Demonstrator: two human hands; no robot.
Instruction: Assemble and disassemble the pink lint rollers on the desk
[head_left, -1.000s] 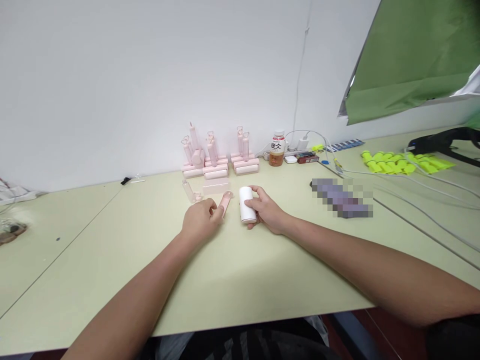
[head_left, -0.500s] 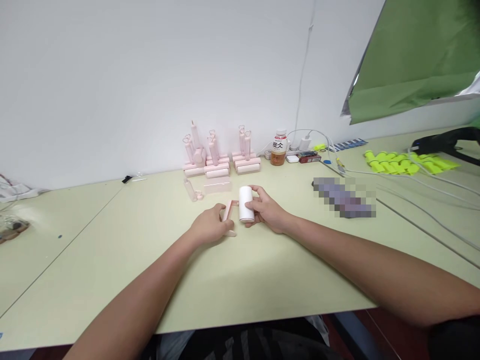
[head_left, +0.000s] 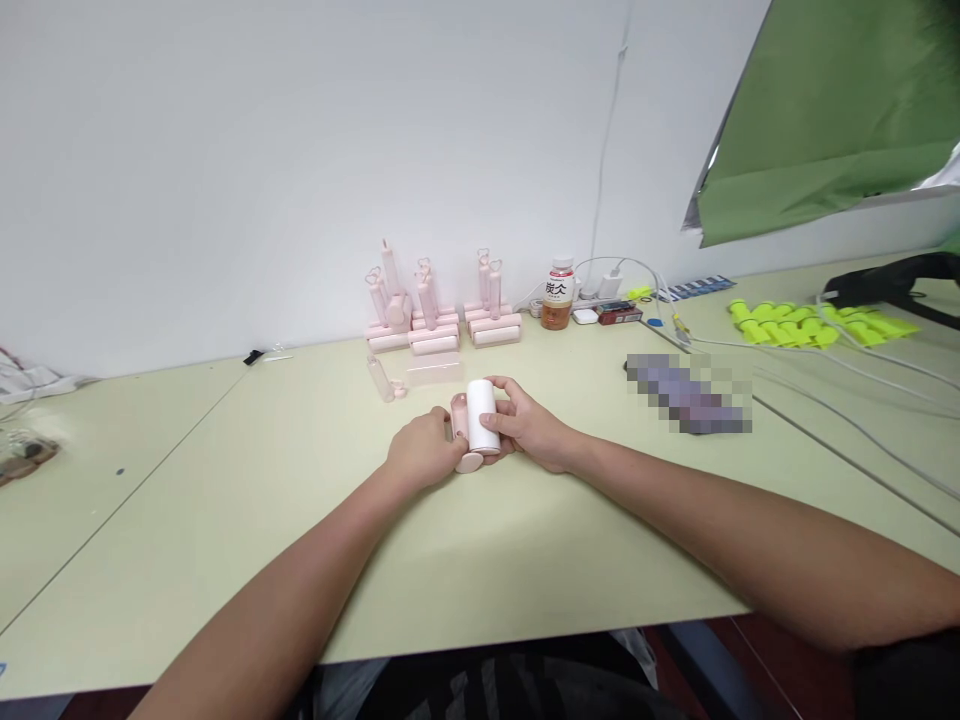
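Head cam, clock positions taken from the white roll [head_left: 482,405]: roll is mid-table, near upright, clamped in the right hand [head_left: 534,430], thumb across its front. Left hand [head_left: 427,448] is pinched on the pink bracket [head_left: 459,418] at 9 o'clock. Hands close together, one part each. Versus 0.5 s ago: bracket stood off with a visible gap, open side toward the roll; now the gap's gone, roll has shifted slightly toward 9, and the bracket's round end shows at 7. Can't tell if it's seated. Clear cover [head_left: 435,370] between 10 and 11, loose handle tube [head_left: 379,378] about 10, pink rollers [head_left: 433,343] at 11; all unmoved. Text: bottle [head_left: 557,293] at 1 o'clock, white label, big dark characters, first reads 炭, red band above, small print unreadable. Red box [head_left: 619,314] at 2: markings too small.
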